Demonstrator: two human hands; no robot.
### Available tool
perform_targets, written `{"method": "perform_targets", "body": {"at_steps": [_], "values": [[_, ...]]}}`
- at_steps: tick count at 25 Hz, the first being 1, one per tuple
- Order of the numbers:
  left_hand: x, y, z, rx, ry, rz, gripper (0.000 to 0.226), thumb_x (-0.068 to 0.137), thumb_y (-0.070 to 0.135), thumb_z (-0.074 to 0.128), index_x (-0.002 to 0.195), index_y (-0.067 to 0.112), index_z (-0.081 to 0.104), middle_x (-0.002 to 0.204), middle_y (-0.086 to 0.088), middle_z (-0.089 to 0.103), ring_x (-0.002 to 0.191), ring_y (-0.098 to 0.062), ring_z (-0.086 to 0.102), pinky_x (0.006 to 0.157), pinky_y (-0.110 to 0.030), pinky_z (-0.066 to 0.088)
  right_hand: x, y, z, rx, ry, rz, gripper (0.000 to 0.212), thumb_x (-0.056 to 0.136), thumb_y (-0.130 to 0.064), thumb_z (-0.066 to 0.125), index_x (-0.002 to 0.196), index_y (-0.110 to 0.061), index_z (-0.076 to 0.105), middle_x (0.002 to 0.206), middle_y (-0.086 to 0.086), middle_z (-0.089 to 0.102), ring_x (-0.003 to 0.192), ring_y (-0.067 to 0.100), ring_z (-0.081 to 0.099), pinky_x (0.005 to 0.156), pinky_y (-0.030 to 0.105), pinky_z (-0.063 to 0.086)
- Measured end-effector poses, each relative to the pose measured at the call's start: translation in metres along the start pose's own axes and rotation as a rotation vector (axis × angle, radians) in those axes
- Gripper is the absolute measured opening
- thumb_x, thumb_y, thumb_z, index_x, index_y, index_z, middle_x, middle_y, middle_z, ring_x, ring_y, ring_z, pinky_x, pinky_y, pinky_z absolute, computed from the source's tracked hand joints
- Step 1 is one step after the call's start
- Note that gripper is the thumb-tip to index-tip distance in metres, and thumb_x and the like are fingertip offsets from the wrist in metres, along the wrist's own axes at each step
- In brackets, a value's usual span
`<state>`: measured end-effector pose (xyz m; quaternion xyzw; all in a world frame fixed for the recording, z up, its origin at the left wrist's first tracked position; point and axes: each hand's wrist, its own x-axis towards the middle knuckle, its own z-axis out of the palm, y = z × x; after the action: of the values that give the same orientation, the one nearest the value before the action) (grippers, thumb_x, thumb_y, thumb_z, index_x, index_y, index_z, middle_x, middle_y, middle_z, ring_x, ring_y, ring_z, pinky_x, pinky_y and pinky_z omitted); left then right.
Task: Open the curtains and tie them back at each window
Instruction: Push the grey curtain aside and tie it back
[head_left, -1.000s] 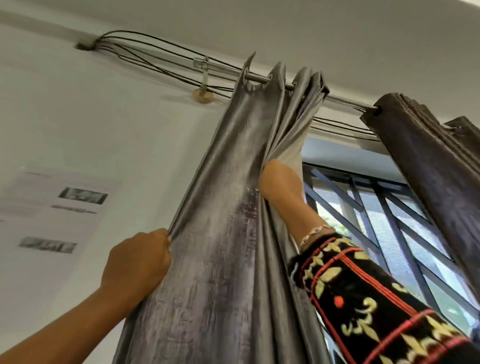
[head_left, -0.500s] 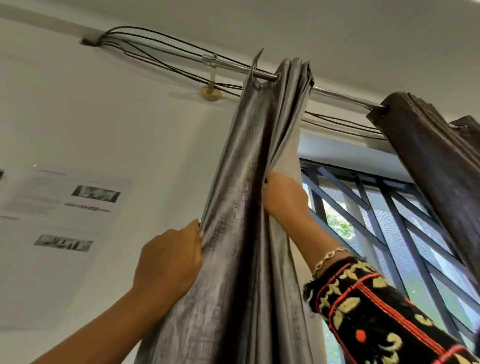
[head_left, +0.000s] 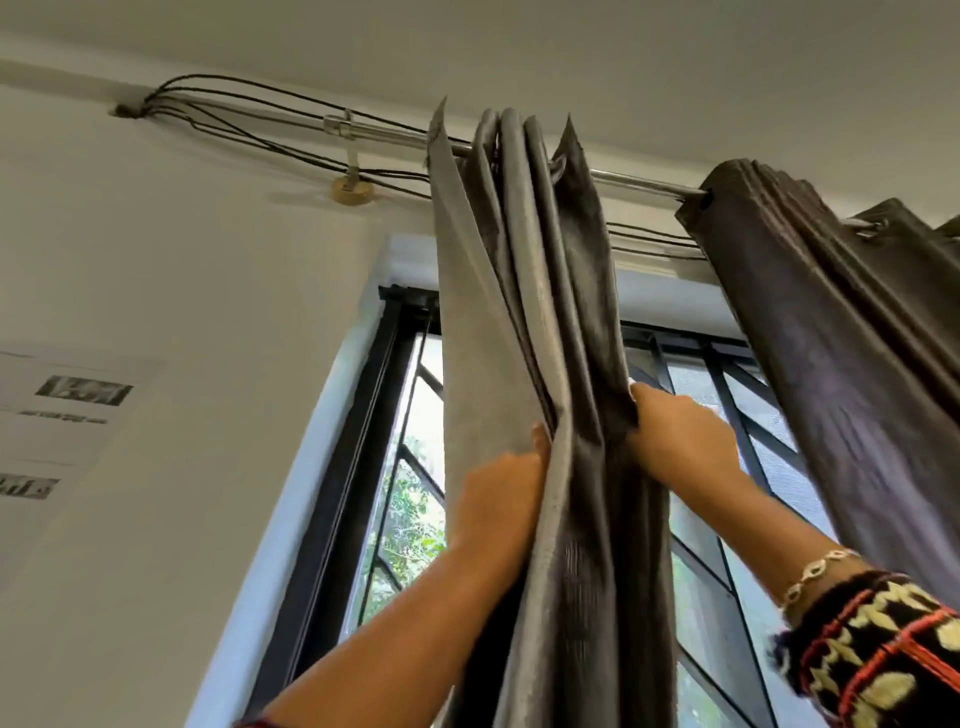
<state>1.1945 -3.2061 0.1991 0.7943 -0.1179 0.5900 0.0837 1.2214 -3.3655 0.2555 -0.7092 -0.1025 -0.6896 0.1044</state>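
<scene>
Fingers (head_left: 539, 441) of left hand (head_left: 498, 499) curl into the pale edge of the grey eyelet curtain (head_left: 519, 312); right hand (head_left: 675, 441) grips the opposite folds. Curtain hangs gathered on the rod (head_left: 639, 182), across the window (head_left: 405, 519). Judged: soft, slick, fairly heavy drape; take the whole bundle lower down for tying.

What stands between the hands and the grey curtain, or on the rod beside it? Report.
Nothing visible. Left hand and right hand already grip the grey curtain; the rod is bare up to the brown curtain.
</scene>
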Motion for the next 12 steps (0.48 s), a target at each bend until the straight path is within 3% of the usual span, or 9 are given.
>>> {"method": "perform_targets", "body": {"at_steps": [7,12], "values": [[0.056,0.134,0.035,-0.014,0.023,0.15,0.03,0.097,0.012,0.031,0.114,0.001,0.052,0.121,-0.023,0.057,0.112,-0.038,0.053,0.089,-0.043,0.041,0.0,0.118,-0.007,0.003,-0.009,0.078,0.026,0.088,-0.02,0.048,0.113,-0.015,0.053,0.113,0.018,0.061,0.102,0.036,0.058,0.068,0.034,0.035],[0.06,0.195,0.059,-0.083,-0.013,0.219,0.029,0.088,0.012,0.046,0.115,0.005,0.053,0.111,-0.022,0.061,0.103,-0.04,0.057,0.078,-0.041,0.045,0.004,0.162,-0.027,0.079,-0.022,0.26,0.034,0.095,-0.025,0.038,0.123,-0.018,0.056,0.123,0.02,0.058,0.111,0.037,0.056,0.086,0.038,0.044]]}}
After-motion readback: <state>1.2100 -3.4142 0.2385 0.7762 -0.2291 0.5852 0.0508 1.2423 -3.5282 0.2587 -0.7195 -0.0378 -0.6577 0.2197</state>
